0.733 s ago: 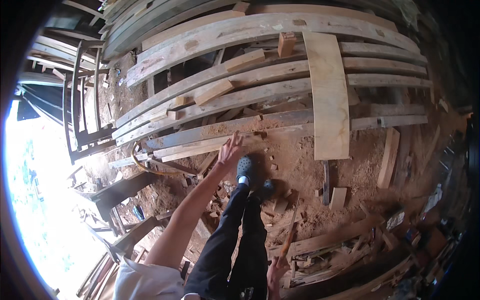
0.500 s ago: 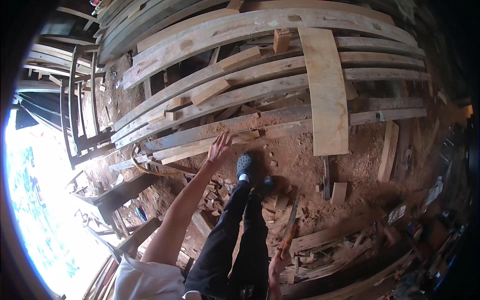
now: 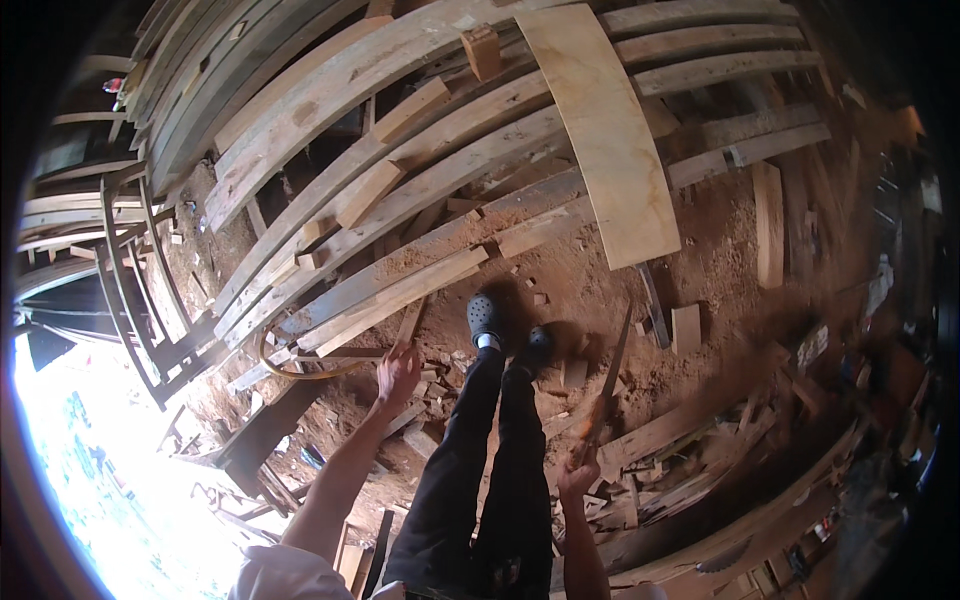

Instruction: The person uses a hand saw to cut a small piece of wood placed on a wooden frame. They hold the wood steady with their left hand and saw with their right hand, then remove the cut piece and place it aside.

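Observation:
My left hand [image 3: 398, 372] is stretched out over the sawdust floor with its fingers apart. Its fingertips are right at the near end of a narrow wooden strip [image 3: 409, 322] and hold nothing. My right hand [image 3: 577, 478] sits low beside my right leg, closed around the end of a long thin dark stick or blade [image 3: 610, 385] that points up and away. My feet in dark clogs [image 3: 485, 318] stand between the two hands, just short of a row of long curved planks [image 3: 420, 190].
A wide pale board [image 3: 605, 130] lies across the planks at upper right. Short offcuts [image 3: 685, 328] and scrap wood [image 3: 660, 470] litter the reddish sawdust floor. A curved metal hoop [image 3: 290, 368] lies left of my left hand. Stacked timber frames [image 3: 130, 260] stand at far left.
My left hand has dropped back from the planks toward my legs. My right hand has come up into view with the long thin stick. The view has tilted downward.

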A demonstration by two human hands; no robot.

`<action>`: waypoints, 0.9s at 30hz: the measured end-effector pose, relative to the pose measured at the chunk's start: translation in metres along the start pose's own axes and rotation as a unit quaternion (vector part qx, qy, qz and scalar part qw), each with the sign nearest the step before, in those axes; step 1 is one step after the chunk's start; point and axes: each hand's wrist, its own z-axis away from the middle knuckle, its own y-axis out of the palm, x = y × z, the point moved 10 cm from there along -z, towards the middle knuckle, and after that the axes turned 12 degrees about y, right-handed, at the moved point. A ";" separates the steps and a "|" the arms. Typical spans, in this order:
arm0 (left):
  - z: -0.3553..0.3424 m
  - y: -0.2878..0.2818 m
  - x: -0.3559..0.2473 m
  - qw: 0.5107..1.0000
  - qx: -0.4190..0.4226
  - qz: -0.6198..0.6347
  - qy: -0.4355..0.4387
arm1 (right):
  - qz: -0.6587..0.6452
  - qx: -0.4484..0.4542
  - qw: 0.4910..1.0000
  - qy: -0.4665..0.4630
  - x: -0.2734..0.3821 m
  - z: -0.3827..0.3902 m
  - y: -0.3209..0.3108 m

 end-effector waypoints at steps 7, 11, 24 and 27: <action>0.124 0.032 0.050 0.962 0.180 -0.060 -0.198 | 0.049 -0.132 0.990 -0.029 -0.027 -0.061 0.004; 0.124 0.020 0.045 0.971 0.134 -0.028 -0.198 | 0.121 -0.181 0.975 -0.036 -0.050 -0.147 0.047; 0.133 0.066 0.096 0.946 0.075 0.107 -0.297 | 0.292 0.066 0.951 -0.077 -0.108 -0.291 0.271; 0.105 0.060 0.090 0.957 0.004 0.147 -0.251 | 0.186 0.180 0.962 -0.092 -0.031 -0.254 0.268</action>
